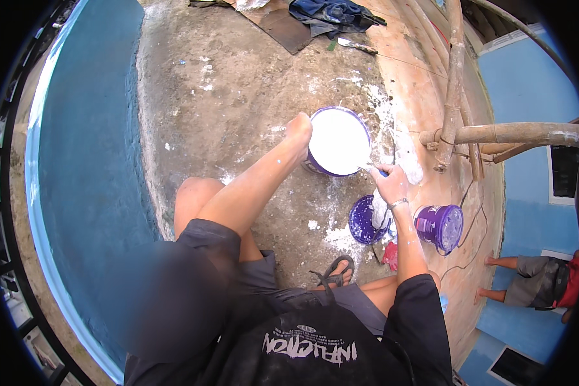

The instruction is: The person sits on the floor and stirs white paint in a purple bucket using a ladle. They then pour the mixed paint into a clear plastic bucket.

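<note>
Purple bucket (pixel 329 172), left grip (pixel 298 134) alongside, hold unclear; right grip (pixel 392 185) clasping tool (pixel 383 173); tub (pixel 436 222), poles (pixel 455 83) nearby

Your left arm (pixel 257 174) stretched forward, left hand (pixel 299 134) with fingers hidden; your right forearm (pixel 410 238) slants forward, right hand (pixel 391 184) curled.

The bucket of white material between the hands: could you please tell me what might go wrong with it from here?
The bucket looks filled near its rim, so it could slop over if the left hand at its edge tips it. The tool in the right hand might drip onto the ground, which bears white splashes.
</note>
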Demonstrator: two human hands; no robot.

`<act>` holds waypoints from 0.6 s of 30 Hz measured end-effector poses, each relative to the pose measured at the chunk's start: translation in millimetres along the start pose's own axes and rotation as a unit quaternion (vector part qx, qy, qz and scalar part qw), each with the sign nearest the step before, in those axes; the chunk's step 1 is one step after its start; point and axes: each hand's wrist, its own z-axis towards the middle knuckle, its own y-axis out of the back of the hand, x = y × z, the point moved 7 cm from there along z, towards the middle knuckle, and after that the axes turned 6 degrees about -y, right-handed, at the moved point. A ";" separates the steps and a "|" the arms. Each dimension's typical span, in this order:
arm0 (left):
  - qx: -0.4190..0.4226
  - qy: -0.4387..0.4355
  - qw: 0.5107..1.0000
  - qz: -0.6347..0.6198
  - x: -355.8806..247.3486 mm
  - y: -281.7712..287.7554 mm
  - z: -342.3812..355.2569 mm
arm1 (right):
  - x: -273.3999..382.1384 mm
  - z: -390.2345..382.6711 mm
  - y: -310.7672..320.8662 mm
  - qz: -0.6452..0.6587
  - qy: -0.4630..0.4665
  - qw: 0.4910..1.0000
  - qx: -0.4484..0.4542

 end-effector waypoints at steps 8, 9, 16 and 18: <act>0.001 -0.003 1.000 -0.024 -5.9 -4.2 11.2 | -52.5 -5.0 -49.9 0.398 -0.208 0.889 0.092; 0.000 0.002 1.000 -0.027 -4.1 -4.4 12.7 | -53.3 -10.3 -50.4 0.444 -0.234 0.858 0.106; -0.019 -0.009 1.000 0.003 0.3 -3.4 17.7 | -30.5 -18.3 7.0 0.424 -0.172 0.889 0.022; -0.012 -0.010 1.000 -0.002 -2.3 -3.7 14.8 | -23.1 -19.6 33.1 0.423 -0.135 0.896 0.002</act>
